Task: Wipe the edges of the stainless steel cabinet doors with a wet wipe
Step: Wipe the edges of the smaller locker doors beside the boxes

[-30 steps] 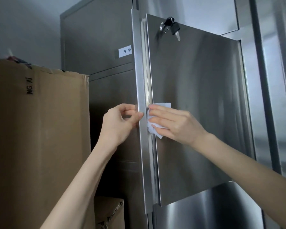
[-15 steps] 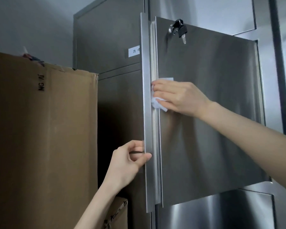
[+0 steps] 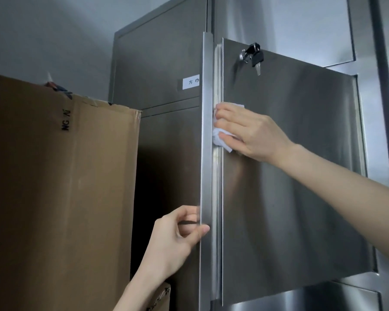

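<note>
While the left hand is pinching the door edge low down, thumb on the front and fingers curled behind the strip, the right hand is gripping the bunched wet wipe between thumb and fingers and pressing it into the groove where the edge is meeting the face of the cabinet door.

A second ago both hands were working level with each other at mid-height. Since then the left hand has been sliding down the strip to steady the open door, and the wipe has been climbing, so it is now sitting in the upper half of the edge. That is suggesting an upward stroke, with the stretch up to the top corner probably still waiting. Whether the lower part is done, I cannot tell.

Near the top of the door a bunch of keys is hanging from the lock, just beside the groove, and may be getting in the way as the wipe is nearing the corner. A tall cardboard box is standing close on the left, crowding the left arm, and a white label is showing behind the edge.
</note>
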